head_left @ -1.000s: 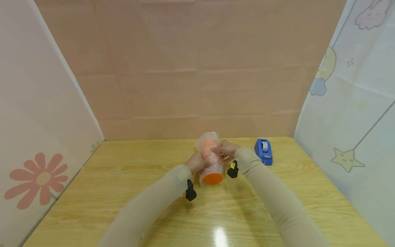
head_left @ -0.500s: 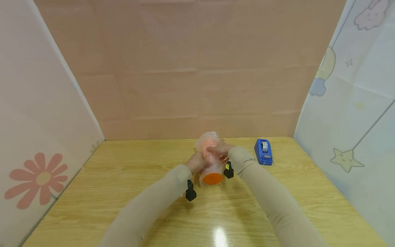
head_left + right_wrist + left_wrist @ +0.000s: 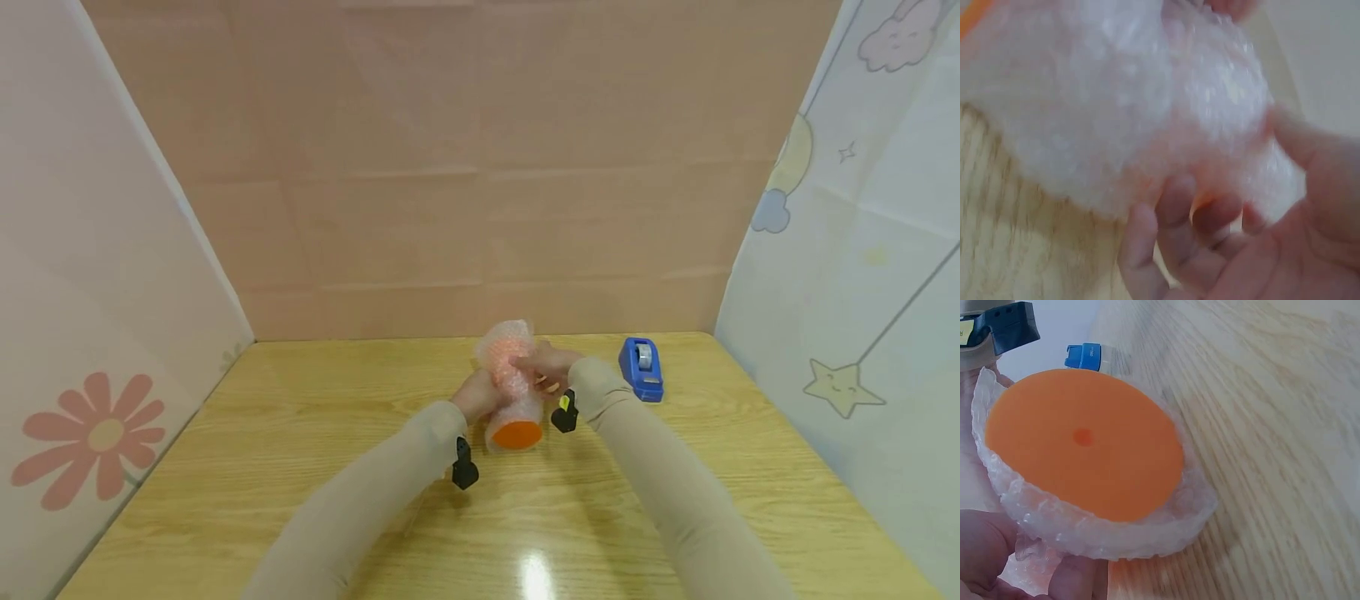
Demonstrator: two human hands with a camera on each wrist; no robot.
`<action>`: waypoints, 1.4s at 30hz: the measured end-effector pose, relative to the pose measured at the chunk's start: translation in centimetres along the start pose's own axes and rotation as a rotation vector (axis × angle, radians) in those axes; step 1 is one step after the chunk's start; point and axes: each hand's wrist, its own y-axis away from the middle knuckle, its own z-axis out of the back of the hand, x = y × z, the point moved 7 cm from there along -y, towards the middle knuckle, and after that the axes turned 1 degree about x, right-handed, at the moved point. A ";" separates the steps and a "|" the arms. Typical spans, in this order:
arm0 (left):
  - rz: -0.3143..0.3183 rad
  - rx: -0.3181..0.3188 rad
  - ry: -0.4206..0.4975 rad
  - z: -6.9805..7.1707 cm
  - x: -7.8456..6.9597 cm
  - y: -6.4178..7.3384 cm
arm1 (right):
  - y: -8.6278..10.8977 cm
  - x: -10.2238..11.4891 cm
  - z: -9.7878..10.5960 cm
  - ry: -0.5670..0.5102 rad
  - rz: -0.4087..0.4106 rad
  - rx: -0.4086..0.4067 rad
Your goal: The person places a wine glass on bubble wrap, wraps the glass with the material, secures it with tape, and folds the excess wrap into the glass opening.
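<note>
An orange object wrapped in bubble wrap lies on the table, pinched in at the middle and wider at both ends. Its flat round orange end, with a small dimple in the centre, faces the person. The left hand grips the narrow middle from the left, its fingertips showing below the wrap's edge in the left wrist view. From the right, the right hand holds the wrap, thumb on top and fingers curled beneath. In the right wrist view, crinkled bubble wrap lies between that thumb and the fingers.
A blue tape dispenser with a roll of clear tape stands to the right of the right hand. The wooden table ends at a tan back wall. Pale printed side walls stand left and right.
The right hand slid left over the bubble wrap, then drew back a little to the right. The left hand and the wrapped object have barely moved.
</note>
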 end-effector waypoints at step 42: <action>-0.001 0.023 0.006 -0.1 -0.1 0.1 | -0.9 -1.7 0.9 0.009 0.104 0.045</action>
